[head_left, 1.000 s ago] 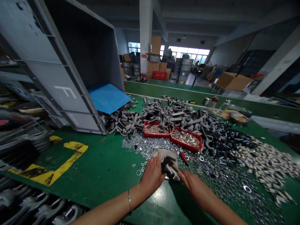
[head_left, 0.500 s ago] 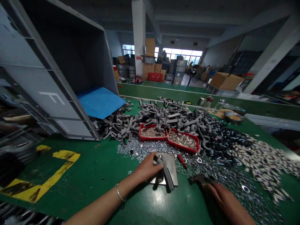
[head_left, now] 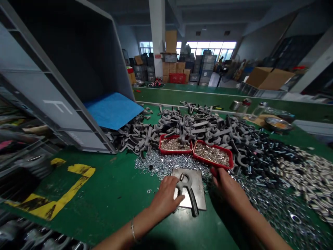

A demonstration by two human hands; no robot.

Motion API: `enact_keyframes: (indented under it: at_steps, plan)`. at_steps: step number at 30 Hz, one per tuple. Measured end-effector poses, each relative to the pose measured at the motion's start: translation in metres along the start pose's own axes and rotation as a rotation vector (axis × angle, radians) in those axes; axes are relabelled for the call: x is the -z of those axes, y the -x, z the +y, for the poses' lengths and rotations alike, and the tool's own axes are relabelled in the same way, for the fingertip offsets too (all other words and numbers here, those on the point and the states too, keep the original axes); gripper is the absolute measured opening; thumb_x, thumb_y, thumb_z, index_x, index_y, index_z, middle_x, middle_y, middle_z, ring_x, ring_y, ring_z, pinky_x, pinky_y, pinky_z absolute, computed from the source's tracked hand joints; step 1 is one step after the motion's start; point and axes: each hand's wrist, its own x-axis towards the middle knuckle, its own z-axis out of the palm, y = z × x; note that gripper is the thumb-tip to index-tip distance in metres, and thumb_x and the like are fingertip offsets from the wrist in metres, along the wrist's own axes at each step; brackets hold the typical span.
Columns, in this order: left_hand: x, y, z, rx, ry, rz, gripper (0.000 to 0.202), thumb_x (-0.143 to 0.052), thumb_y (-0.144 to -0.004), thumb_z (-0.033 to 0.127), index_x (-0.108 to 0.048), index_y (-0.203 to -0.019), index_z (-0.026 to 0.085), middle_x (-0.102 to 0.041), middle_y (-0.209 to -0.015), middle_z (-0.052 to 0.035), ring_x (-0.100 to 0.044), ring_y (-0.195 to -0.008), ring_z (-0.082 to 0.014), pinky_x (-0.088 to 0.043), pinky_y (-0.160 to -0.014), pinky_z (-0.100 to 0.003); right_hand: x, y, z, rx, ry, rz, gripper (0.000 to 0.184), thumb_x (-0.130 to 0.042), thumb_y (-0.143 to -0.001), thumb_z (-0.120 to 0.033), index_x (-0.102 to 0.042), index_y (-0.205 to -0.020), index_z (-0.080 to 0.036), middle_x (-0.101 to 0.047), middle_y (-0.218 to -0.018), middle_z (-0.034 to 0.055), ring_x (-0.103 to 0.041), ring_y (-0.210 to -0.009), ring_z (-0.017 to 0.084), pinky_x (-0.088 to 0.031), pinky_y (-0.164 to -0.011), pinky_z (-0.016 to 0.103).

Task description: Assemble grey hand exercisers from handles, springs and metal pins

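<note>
head view: the left hand [head_left: 165, 198] is closed over a forked part [head_left: 187, 184], grey with a long black handle, and it presses this part down on a metal plate [head_left: 200, 194]. the part lies directly beside and partly under this hand, and the end of its handle goes past the lower edge of the plate, over the green surface [head_left: 104, 184]. the right hand [head_left: 229, 187] is apart from the part, on the other side of the plate, near the corner of a red tray [head_left: 212, 154] with small metal pins. its fingers are curled around something small and red, but i cannot tell if it is really gripped.

loose washers [head_left: 156, 165] lie close to the plate. if the left hand lets go of its pressure, the part could slide on the smooth plate and tip over the edge because of the long handle. a careless move of the right hand could hit the tray, and then the pins could spill and mix with the washers.
</note>
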Motion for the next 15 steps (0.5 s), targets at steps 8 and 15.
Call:
enact_keyframes:
  at_steps: [8,15]
  plan:
    - [-0.003,0.003,-0.003,0.037,0.010,-0.024,0.046,-0.070,-0.083,0.030,-0.051,-0.124,0.022,-0.054,-0.125,-0.0095,-0.045,-0.120,-0.0289,-0.036,-0.107,-0.048,-0.026,-0.006,-0.075,-0.202,-1.082,0.066,0.034,-0.043,-0.095,-0.059,-0.045,-0.094,-0.025,-0.070,-0.082,0.0051,-0.066,-0.063,0.022,-0.054,-0.062,0.035]
    - [0.055,-0.069,-0.021,-0.100,-0.179,0.012,0.023,-0.055,-0.096,0.030,-0.063,-0.115,0.020,-0.063,-0.114,-0.0087,-0.053,-0.111,-0.0258,-0.041,-0.100,-0.043,-0.009,-0.027,-0.013,-0.051,0.034,-0.155,0.023,-0.051,-0.093,-0.046,-0.052,-0.089,-0.023,-0.069,-0.078,0.0090,-0.066,-0.068,0.028,-0.038,-0.056,0.032]
